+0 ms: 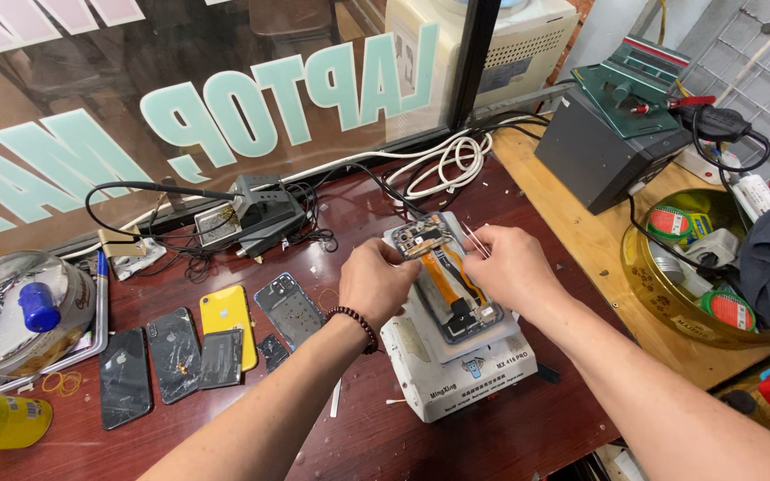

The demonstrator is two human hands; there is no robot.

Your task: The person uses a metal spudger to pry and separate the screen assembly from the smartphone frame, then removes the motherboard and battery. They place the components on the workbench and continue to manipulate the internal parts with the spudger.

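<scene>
Working over the white heating pad [456, 370] on the desk [358, 428], we have an opened phone [447, 276] lying on top of it, its back cover off and the inner parts showing. Our left hand [374, 281] is closed at the phone's far left corner, fingers pinching the edge there. Our right hand [510, 263] is closed too, at the far right corner, and holds thin tweezers [472, 239] whose tips point toward the phone. Left of the pad lie several loose phone backs, one yellow [229, 321] and others dark. Right of the pad stands a grey box [594, 151]. We judge the phone light and stiff in its frame but fragile inside: the orange flat cable [443, 281] looks soft and easy to tear. Better to take hold of it by the side edges only.
</scene>
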